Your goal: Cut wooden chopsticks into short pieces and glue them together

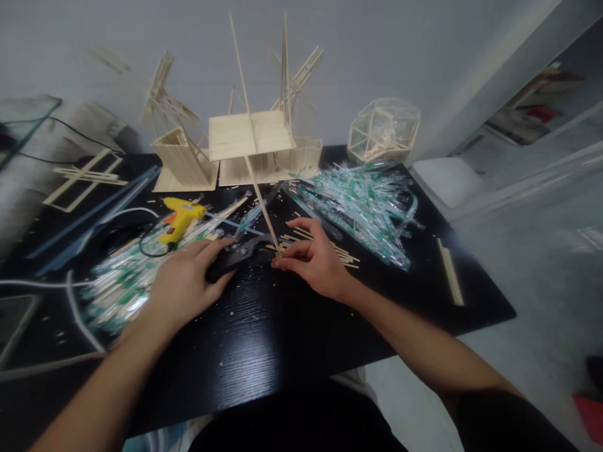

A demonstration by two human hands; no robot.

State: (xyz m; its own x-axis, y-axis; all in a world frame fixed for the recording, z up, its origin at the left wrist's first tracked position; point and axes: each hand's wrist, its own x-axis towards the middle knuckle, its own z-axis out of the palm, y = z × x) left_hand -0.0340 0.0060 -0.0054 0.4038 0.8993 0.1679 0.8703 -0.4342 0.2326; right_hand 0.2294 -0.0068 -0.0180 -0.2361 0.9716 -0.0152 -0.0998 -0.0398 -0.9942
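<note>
My left hand [186, 279] is closed around the black handles of a hand cutter [240, 253], its jaws pointing right toward the stick. In my right hand [318, 257], the thumb and fingertips pinch the lower end of a long thin wooden stick [262, 207]. The stick stands up at a slant, leaning left toward its top, and passes in front of a flat wooden platform [230, 135]. Short cut sticks [346, 256] lie behind and beside my right hand. Whether the jaws touch the stick is hard to tell.
A yellow glue gun [181, 220] lies on wrapped sticks [127, 282] at left. Clear and green wrappers [367, 207] are heaped at right. Wooden stick models [188, 160] and a faceted glass container [384, 132] stand along the wall. White cable [75, 301] crosses the black table [301, 333].
</note>
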